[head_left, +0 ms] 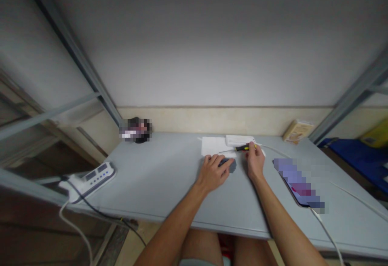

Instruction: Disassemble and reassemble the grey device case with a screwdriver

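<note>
My right hand [256, 159] is closed on the black-and-yellow handle of a screwdriver [241, 148]. Its thin shaft points left, above a white sheet of paper [212, 145]. On the tabletop, my left hand [214, 172] curls its fingers over a small dark grey object [233, 166] with a ridged or patterned part; its kind cannot be made out. The screwdriver's tip is just beyond my left fingers, apart from the grey object. Behind the screwdriver lies a flat white box-like item [238, 140], partly covered by my right hand.
A phone [298, 185] with a cable lies on the grey table [157, 185] at the right. A power strip [92, 178] sits at the left edge. A blurred dark item [138, 130] stands back left, and a small yellowish box [298, 131] back right. Metal posts frame both sides.
</note>
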The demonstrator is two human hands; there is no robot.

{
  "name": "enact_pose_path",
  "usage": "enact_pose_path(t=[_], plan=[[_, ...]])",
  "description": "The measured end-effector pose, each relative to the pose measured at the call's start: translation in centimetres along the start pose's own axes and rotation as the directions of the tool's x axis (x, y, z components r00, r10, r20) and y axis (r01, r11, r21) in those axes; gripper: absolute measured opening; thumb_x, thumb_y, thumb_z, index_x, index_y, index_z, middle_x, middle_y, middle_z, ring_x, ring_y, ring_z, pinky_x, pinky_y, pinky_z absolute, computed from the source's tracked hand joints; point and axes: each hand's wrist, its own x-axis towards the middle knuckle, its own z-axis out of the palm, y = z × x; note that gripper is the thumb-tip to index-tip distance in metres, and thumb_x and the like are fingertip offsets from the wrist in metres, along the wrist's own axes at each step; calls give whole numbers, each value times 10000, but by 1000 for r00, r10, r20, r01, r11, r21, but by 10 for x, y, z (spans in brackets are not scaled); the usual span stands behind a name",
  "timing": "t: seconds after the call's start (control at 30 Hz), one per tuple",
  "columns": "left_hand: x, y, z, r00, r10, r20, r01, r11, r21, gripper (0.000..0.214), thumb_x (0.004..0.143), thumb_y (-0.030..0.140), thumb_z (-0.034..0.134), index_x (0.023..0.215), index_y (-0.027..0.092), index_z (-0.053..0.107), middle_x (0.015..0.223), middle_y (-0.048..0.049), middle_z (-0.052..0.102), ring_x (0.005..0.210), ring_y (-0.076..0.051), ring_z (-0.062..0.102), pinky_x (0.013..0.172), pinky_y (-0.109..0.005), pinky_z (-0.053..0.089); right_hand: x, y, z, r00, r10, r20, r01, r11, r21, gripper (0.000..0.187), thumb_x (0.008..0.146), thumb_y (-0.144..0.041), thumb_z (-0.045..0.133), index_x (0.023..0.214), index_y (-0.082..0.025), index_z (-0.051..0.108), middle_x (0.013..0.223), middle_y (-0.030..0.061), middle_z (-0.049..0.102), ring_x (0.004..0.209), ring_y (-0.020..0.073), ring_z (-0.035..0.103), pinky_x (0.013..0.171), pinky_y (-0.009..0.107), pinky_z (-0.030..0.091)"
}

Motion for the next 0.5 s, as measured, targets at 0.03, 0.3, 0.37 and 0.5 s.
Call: enact_pose_path(t=[0.03,0.3,0.37,0.5], plan=[[0,0,-1,1000,0,-1,0,1000,-8,350,986,264,521,1320,296,620,1176,-64,665,1063,-207,594,879,-382,418,-1,-1,0,1000,-9,11,9,1000,-15,718,706,-845,561,897,-159,655,538,-61,472,509,126,407,501,274,320],[1,1,-5,1000,4,7,-4,999,-42,331,976,261,522,1277,281,658,1134,-71,669,1036,-203,606,856,-367,444,4,10,-5,998,-17,-53,18,999,27,667,730,-818,559,845,-166,632,564,-61,473,543,121,416,519,261,318],[0,0,-5,1000,6,5,-5,998,-56,329,973,271,523,1270,276,665,1122,-75,677,1026,-206,610,846,-366,445,5,12,-7,997,-7,-82,12,998,66,653,724,-814,570,817,-170,618,574,-61,481,546,115,422,518,252,320],[-1,-1,-5,1000,11,12,-10,996,-84,332,980,283,507,1272,275,667,1143,-81,676,1039,-207,609,850,-366,442,2,10,-8,998,35,-57,-29,993,113,636,690,-796,633,814,-173,614,536,-75,462,492,98,370,470,245,274]])
